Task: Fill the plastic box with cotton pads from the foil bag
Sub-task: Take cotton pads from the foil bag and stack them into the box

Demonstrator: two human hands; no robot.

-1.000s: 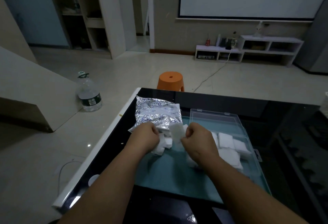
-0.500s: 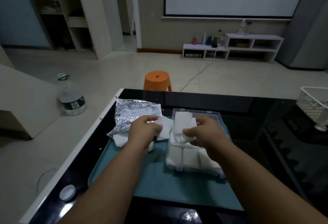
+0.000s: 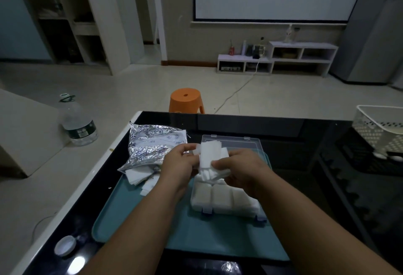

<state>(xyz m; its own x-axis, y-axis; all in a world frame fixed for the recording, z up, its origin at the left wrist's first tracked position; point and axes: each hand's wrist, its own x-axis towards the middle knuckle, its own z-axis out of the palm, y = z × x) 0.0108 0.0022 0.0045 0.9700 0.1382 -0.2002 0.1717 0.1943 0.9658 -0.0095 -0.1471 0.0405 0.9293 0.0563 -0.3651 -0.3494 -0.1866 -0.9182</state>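
Note:
A clear plastic box (image 3: 225, 204) with its lid open behind it sits on a teal tray (image 3: 139, 220). Rows of white cotton pads fill its near side. Both hands hold a stack of white cotton pads (image 3: 212, 161) just above the box's back half. My right hand (image 3: 239, 172) grips the stack from the right and below. My left hand (image 3: 178, 165) pinches it from the left. A crumpled silver foil bag (image 3: 150, 146) lies left of the box, with loose pads (image 3: 141, 176) spilling from its open near end onto the tray.
The tray lies on a black glass table with a white left edge (image 3: 87, 185). A white bottle cap (image 3: 65, 245) lies near the front left corner. A white perforated basket (image 3: 379, 131) stands at the far right. On the floor are an orange stool (image 3: 186, 100) and a water jug (image 3: 76, 122).
The view has shifted so the box sits nearer centre. My left hand left the loose pads by the bag and joined my right hand on the stack above the box.

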